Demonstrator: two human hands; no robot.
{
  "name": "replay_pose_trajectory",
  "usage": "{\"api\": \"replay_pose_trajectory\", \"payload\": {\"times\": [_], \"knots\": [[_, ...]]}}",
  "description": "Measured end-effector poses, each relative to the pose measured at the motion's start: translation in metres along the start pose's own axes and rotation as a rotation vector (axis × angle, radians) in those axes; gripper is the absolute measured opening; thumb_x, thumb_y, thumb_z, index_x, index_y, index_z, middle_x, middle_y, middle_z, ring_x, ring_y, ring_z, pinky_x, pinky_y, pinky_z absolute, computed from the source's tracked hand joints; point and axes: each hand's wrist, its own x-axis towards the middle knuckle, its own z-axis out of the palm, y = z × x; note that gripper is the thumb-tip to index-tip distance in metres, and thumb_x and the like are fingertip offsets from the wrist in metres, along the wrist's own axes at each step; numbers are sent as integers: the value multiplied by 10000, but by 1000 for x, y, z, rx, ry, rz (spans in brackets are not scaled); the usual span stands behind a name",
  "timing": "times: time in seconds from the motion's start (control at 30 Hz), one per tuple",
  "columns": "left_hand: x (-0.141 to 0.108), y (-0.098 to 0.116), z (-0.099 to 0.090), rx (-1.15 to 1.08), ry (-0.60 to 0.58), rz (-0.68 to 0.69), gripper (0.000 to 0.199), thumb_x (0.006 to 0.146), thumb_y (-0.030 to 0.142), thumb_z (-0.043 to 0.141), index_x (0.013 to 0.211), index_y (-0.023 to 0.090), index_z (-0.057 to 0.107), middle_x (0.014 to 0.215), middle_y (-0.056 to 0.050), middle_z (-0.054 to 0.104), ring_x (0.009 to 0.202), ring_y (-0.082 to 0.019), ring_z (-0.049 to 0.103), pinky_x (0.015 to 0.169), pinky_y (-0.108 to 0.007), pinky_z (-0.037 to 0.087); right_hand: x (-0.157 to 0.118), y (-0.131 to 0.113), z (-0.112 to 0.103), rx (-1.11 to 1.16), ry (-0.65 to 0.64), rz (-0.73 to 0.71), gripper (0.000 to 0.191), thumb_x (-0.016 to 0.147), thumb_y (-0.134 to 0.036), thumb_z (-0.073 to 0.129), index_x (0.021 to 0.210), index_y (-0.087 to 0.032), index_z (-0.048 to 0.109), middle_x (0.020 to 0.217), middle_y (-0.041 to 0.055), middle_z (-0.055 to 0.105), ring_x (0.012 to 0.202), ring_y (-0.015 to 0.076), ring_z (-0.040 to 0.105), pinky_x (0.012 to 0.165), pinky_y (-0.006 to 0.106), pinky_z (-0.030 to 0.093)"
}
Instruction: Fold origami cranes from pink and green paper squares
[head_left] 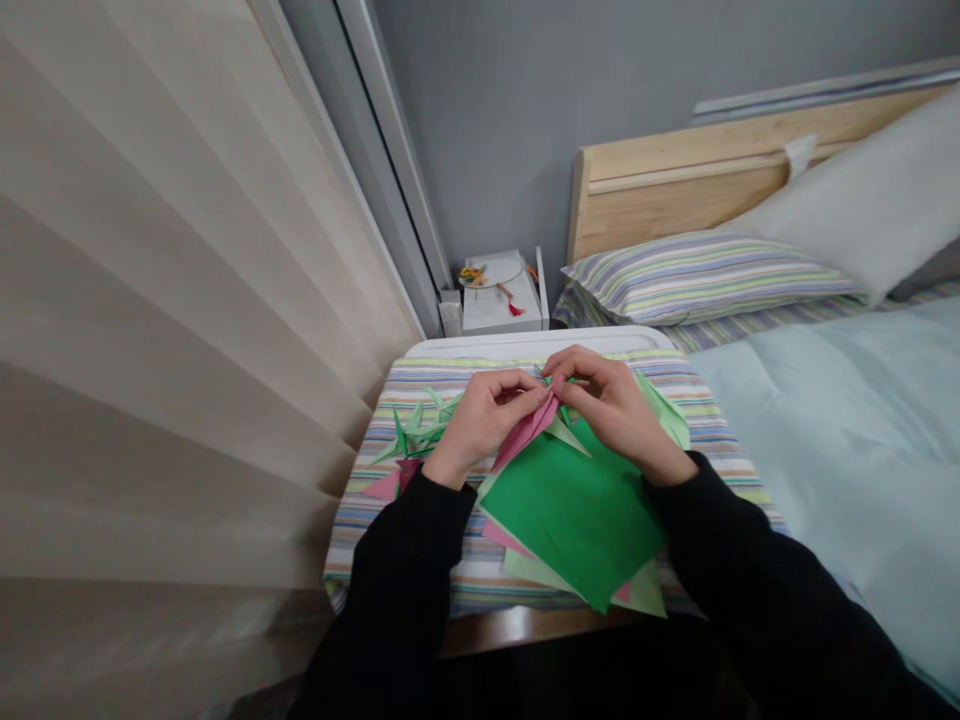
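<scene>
Both my left hand [491,412] and my right hand [602,400] pinch a folded piece of pink origami paper [526,430] near its upper tip, with their fingertips almost touching. Below the hands lies a dark green paper sheet [577,520], on top of light green and pink sheets whose corners stick out. Left of my left hand sits a cluster of folded green paper pieces [420,428]. A folded pink piece [384,487] rests near my left wrist. Part of a light green sheet [666,410] shows behind my right hand.
A striped cloth [360,530] covers the small table. Behind it stands a white cabinet [487,322] with a hoop and a red tassel [515,309] on top. A pleated curtain [187,330] borders the left side. The bed with a pale blue cover [840,430] is at the right.
</scene>
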Motion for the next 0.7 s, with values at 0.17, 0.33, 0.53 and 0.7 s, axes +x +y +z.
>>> {"api": "replay_pose_trajectory", "payload": {"times": [0.17, 0.33, 0.53, 0.7], "knots": [[0, -2, 0, -5, 22, 8, 225, 829, 350, 751, 740, 143, 737, 708, -22, 687, 660, -124, 564, 678, -259, 441, 0, -1, 1, 8, -3, 24, 153, 898, -222, 602, 752, -184, 625, 1004, 69, 652, 919, 199, 619, 708, 304, 456], [0, -1, 1, 22, 26, -4, 257, 837, 371, 742, 748, 131, 742, 709, -35, 690, 667, -134, 572, 671, -262, 442, -1, -1, 2, -6, -1, 23, 144, 900, -286, 662, 802, -187, 627, 1008, 70, 652, 936, 204, 619, 709, 299, 466], [0, 2, 1, 20, 41, 12, 236, 829, 351, 738, 723, 140, 724, 698, -27, 684, 660, -136, 568, 691, -268, 454, -1, 0, 2, -17, 1, 0, 148, 930, -295, 641, 825, -191, 630, 1015, 71, 650, 928, 197, 619, 701, 293, 479], [-1, 2, 0, 42, 39, 10, 262, 833, 381, 736, 729, 141, 727, 707, -31, 688, 666, -142, 571, 697, -273, 455, 0, -2, 2, -51, -16, -10, 136, 934, -299, 637, 842, -199, 625, 1028, 71, 655, 922, 195, 617, 686, 284, 477]]}}
